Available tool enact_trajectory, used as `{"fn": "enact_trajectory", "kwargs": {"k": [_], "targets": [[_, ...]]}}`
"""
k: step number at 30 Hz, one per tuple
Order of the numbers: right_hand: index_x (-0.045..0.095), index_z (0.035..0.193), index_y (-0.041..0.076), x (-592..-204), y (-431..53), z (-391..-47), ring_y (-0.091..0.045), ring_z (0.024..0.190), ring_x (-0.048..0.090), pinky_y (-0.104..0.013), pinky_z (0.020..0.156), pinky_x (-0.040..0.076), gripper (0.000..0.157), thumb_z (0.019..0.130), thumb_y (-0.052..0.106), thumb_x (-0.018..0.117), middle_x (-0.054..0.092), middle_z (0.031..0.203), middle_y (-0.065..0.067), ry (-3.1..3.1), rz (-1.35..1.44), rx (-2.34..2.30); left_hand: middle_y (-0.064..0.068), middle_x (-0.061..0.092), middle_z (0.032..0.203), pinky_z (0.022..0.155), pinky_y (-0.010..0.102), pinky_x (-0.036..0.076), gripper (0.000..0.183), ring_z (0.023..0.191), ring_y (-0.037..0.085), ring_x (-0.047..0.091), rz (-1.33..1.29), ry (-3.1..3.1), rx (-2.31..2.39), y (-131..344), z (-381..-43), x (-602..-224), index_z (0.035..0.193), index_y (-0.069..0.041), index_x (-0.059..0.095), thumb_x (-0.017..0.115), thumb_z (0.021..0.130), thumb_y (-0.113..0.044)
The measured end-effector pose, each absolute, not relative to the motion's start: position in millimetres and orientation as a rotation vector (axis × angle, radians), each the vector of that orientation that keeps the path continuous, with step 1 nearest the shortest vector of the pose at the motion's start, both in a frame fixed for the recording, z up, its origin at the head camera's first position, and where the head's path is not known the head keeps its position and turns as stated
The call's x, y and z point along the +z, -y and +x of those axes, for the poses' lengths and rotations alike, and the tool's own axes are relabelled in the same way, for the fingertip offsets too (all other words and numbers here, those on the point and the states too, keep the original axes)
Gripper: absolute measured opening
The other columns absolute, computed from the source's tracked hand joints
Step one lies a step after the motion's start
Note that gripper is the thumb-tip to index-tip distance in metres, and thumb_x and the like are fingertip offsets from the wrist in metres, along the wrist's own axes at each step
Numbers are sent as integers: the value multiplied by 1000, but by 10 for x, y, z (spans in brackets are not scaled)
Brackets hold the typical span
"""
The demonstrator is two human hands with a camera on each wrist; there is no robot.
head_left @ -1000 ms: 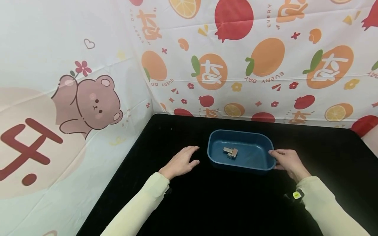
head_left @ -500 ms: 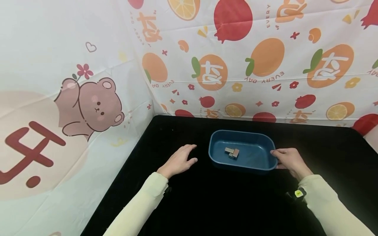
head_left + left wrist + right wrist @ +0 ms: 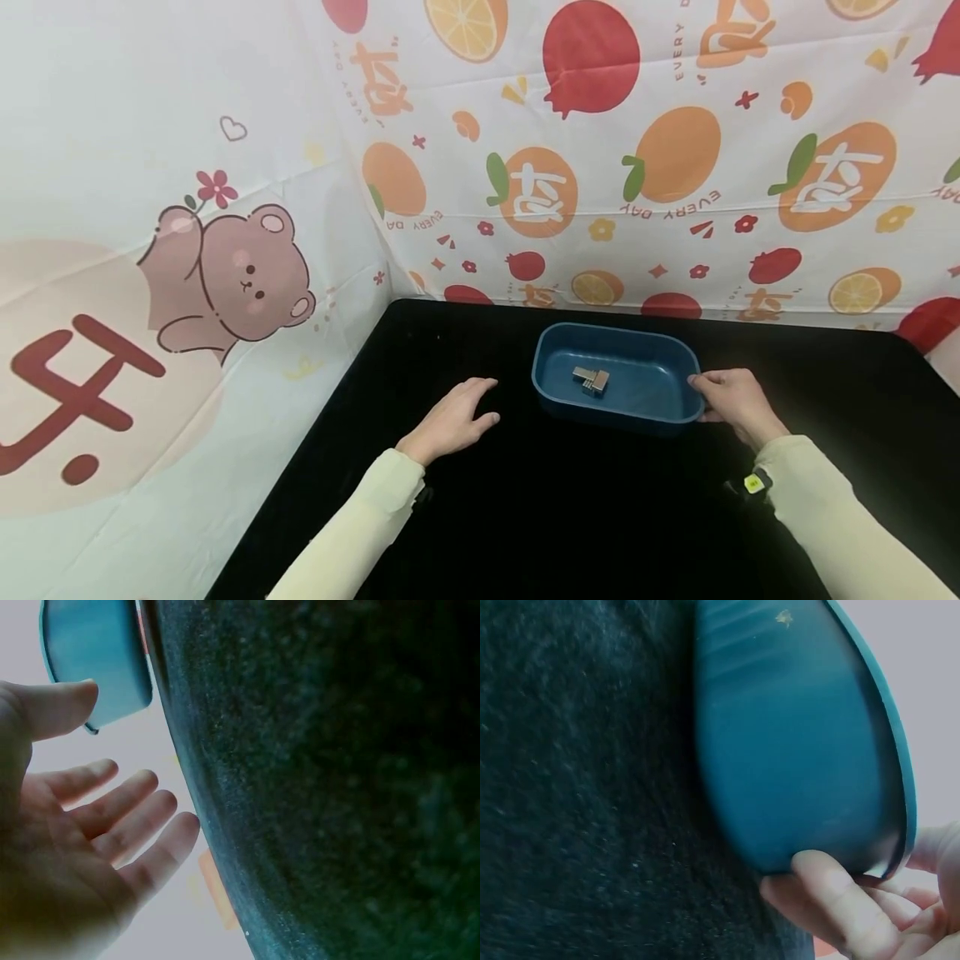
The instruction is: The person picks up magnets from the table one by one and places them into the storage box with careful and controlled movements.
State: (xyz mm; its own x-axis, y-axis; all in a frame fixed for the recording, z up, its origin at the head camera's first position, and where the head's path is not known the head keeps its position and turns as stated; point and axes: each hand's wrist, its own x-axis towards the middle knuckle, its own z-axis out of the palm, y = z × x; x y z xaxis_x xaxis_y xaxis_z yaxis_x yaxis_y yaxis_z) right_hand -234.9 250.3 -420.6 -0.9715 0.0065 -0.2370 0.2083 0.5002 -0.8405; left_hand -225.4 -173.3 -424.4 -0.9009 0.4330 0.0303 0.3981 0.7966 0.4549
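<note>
A dark blue, shallow rectangular bin (image 3: 637, 410) is at the middle right of the head view. Inside it, toward its left end, lies a small cluster of brassy metal blocks (image 3: 592, 381), too small to make out further. My right hand (image 3: 738, 406) grips the bin's right end, thumb over the rim. In the right wrist view, fingers (image 3: 844, 904) of that hand press the outer wall from below the rim. Left of the bin, apart from it, my left hand (image 3: 450, 421) has its fingers spread and loosely bent; it holds nothing.
A black-covered table (image 3: 570, 517) lies beneath the hands. A white cloth with fruit prints (image 3: 536, 192) hangs behind its far edge, and another with a bear print (image 3: 247, 275) hangs at the left.
Against the table and backdrop, the bin and my right hand have shifted slightly upward in the head view. The view itself has tilted a little. My left hand keeps nearly the same pose.
</note>
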Motion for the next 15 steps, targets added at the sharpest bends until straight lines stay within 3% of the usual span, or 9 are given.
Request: {"fn": "enact_trajectory", "kwargs": {"k": [15], "targets": [[49, 124, -11, -4066, -2417, -2679, -14, 74, 69, -34, 69, 55, 54, 94, 35, 47, 55, 117, -32, -2563, 185, -1467, 1, 43, 139, 103, 38, 38, 53, 126, 17, 43, 669, -2947, 628, 1768, -2243, -4307, 137, -14, 41, 53, 90, -35]]}}
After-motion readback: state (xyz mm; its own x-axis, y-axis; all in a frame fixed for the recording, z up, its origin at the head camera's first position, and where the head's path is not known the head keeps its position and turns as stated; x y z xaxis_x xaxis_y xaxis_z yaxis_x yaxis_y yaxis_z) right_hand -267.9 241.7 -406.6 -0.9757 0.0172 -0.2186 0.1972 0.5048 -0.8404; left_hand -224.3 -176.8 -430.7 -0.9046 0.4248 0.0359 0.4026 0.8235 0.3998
